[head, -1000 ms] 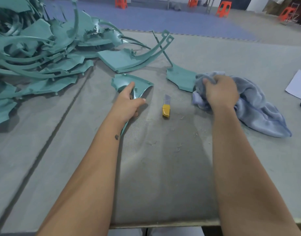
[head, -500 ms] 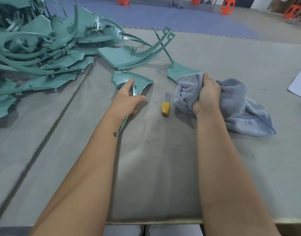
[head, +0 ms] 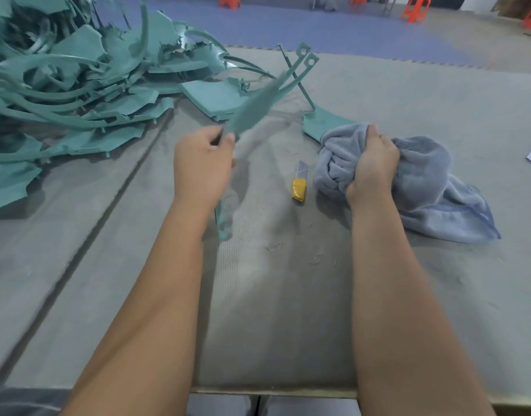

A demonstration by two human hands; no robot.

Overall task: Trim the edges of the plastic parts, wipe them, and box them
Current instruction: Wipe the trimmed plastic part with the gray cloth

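my left hand [head: 202,166] fingers pinching one teal plastic part [head: 250,114] off the surface [head: 288,295], right hand [head: 371,165] fingers bunching one blue cloth [head: 423,187], one yellow knife [head: 299,186] between, one heap of parts [head: 78,91] far left

A single wide-angle view looks from the person's head, forward and down along both forearms onto the grey worktop [head: 288,310]. It sits close: the arms fill the lower half, and the worktop's near edge runs along the bottom. The left hand [head: 201,166] and right hand [head: 371,166] lie mid-frame. Toward the top, the view reaches past the worktop's far edge to a blue floor [head: 318,25]. Straight lines bow near the edges.
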